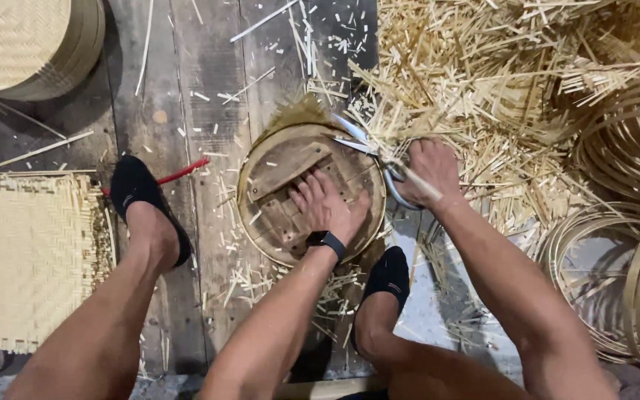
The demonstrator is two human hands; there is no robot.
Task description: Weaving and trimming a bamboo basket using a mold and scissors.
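My left hand (325,208) presses flat on a round wooden disc (279,167) with cross battens, which lies on top of a woven bamboo piece whose frayed edge (299,112) sticks out at the top. A dark band sits on that wrist. My right hand (430,169) grips the handles of large metal shears (361,141), whose blades point left along the disc's upper right rim at the woven edge.
Bamboo offcuts (475,81) pile up at the upper right. Bamboo hoops (616,274) lie at the right. A woven mat (24,252) lies at the left and stacked round woven lids (31,44) at the top left. My feet in black socks (138,192) rest on the dark plank floor.
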